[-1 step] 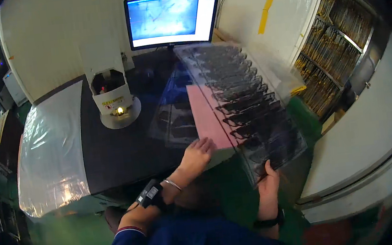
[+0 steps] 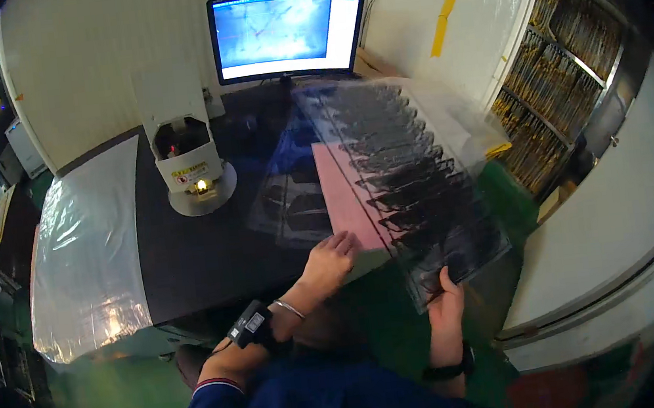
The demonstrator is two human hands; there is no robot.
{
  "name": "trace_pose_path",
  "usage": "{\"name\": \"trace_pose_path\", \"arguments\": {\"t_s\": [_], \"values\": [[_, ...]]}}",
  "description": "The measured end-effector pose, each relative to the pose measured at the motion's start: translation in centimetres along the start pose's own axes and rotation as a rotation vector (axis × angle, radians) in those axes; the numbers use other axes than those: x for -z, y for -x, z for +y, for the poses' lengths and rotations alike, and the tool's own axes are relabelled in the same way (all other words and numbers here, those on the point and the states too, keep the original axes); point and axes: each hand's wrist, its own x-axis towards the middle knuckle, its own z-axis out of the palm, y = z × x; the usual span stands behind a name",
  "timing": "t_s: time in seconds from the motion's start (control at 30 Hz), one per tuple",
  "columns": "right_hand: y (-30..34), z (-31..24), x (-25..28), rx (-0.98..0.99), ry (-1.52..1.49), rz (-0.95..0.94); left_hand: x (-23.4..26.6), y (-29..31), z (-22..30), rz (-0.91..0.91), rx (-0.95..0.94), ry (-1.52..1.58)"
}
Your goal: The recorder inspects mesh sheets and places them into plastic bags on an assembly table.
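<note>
Right hand [image 2: 445, 303]: grip pinched the near end of the clear, dark-patterned sheet [image 2: 433, 209], which slanted across the pink sheet [image 2: 335, 187] and out past the edge of the black tabletop [image 2: 205, 256]. Left hand [image 2: 331, 263] was at the pink sheet's near edge, fingers loosely bent; couldn't tell if its grip held anything.

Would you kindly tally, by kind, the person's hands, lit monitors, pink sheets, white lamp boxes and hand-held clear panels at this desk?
Left hand and right hand: 2
Lit monitor: 1
Pink sheet: 1
White lamp box: 1
Hand-held clear panel: 1
Total: 6
</note>
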Motion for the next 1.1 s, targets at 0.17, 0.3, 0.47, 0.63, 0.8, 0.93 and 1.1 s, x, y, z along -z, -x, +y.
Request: {"name": "trace_pose_path", "arguments": {"t_s": [0.17, 0.3, 0.47, 0.63, 0.8, 0.93, 1.1], "values": [[0.1, 3.2, -0.5, -0.148, -0.068, -0.029, 1.8, -0.1, 0.7, 0.149, -0.076, 0.107], [0.9, 4.0, -3.1, -0.288, -0.122, -0.033, 2.9, 1.4, 1.9, 0.131, -0.208, 0.248], [1.1, 4.5, -6.0, -0.131, -0.015, -0.033, 4.6, 4.0, 1.1, 0.117, -0.277, 0.409], [-0.9, 2.3, -4.5, -0.066, -0.023, 0.077, 6.2, 4.4, -3.1, 0.219, 0.103, 0.327], [-1.7, -3.8, -5.2, -0.169, -0.059, 0.218, 5.1, 2.6, -3.3, -0.129, 0.173, 0.145], [-3.6, -11.5, -4.1, -0.281, 0.007, 0.121, 3.2, -0.4, -3.9, -0.19, 0.341, 0.02], [-4.9, -22.8, 3.5, -0.12, 0.267, 0.196, 2.3, -4.1, -5.6, -0.386, 0.42, -0.052]]}}
